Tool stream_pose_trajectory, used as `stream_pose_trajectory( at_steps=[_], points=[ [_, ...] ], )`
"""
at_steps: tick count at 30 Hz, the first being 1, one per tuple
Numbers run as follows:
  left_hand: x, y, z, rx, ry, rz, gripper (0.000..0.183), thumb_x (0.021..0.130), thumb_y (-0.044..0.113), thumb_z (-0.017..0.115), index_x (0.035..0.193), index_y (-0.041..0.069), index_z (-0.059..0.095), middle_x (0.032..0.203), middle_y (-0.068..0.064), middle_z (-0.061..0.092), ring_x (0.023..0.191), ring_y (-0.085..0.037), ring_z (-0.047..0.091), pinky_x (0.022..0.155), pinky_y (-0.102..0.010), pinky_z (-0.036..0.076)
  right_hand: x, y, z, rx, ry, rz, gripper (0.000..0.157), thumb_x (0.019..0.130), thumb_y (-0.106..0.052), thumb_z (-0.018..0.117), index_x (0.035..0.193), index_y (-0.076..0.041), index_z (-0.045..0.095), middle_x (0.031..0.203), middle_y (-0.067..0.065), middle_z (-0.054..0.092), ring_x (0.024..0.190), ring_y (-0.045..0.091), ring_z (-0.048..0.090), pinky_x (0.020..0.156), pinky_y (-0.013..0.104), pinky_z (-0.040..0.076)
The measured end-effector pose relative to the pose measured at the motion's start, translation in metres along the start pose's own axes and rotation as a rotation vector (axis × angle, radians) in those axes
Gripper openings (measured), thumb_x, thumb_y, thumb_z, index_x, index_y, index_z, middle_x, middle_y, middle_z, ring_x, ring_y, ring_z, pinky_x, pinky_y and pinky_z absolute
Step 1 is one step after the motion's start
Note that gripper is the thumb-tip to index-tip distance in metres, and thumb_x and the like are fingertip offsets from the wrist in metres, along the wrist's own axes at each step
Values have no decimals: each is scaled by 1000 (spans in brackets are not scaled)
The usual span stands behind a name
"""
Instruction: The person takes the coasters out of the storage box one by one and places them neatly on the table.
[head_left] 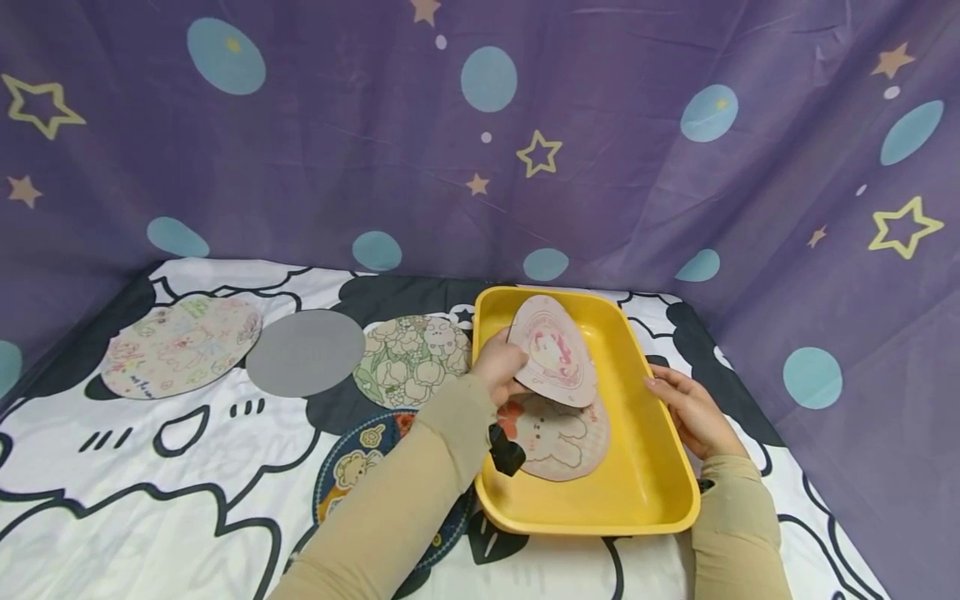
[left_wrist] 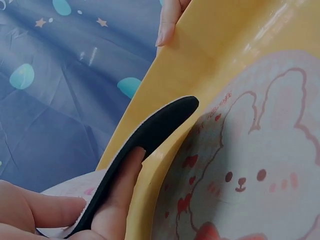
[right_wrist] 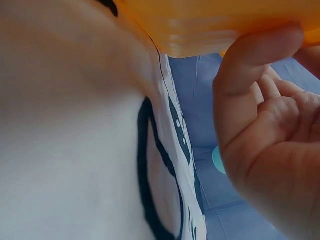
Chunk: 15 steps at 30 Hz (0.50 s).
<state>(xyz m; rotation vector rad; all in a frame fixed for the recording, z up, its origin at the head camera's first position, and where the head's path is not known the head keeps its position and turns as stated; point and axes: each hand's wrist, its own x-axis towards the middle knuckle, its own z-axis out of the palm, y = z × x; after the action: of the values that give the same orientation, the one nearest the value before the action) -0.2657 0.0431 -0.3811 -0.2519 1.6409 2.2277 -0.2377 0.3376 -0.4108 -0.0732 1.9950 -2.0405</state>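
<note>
My left hand [head_left: 501, 367] pinches a thin mouse pad [head_left: 553, 350] with a pink design, thumb on top and fingers on its black underside. The pad is tilted above a yellow tray [head_left: 652, 492]. Inside the tray lies another mouse pad [head_left: 562, 446], which shows a white rabbit and a red bow; the raised pad hides part of it. In the left wrist view, the black underside [left_wrist: 150, 135] of the held pad faces the rabbit pad. My right hand [head_left: 693, 412] holds the tray's right rim, its thumb [right_wrist: 250, 60] against the outer wall.
Left of the tray lie a green-patterned round pad [head_left: 412, 358], a plain grey one [head_left: 306, 353] and a pale doodled one [head_left: 180, 346]. A dark blue round pad [head_left: 337, 475] lies partly under my left forearm. A purple curtain [head_left: 420, 158] hangs behind the patterned cloth [head_left: 135, 483].
</note>
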Motion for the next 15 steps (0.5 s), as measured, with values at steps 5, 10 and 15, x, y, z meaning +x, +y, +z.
stream_pose_trajectory(
  at_steps=[5,10,15],
  points=[
    [-1,2,1,-37,-4,4,63,95,-10,36,151,18,38,121,-17,61,93,-22,63,90,-47,57,-1,0,-1,0,-31,-22,28,105,-17,50,131,-8,51,107,-3,72,90,11,71,77,26,61],
    [-4,6,2,-79,-17,-15,68,96,-10,36,155,22,31,131,-17,58,100,-23,61,98,-51,53,-1,0,-1,-4,-35,-25,30,105,-17,50,132,-6,49,106,-3,72,89,11,72,76,26,61],
    [-6,8,2,-114,-37,-29,69,98,-8,35,158,24,25,138,-16,54,108,-25,59,103,-53,49,0,1,-1,-11,-23,-14,32,104,-19,51,133,-5,48,106,-4,72,90,10,71,77,26,61]
  ],
)
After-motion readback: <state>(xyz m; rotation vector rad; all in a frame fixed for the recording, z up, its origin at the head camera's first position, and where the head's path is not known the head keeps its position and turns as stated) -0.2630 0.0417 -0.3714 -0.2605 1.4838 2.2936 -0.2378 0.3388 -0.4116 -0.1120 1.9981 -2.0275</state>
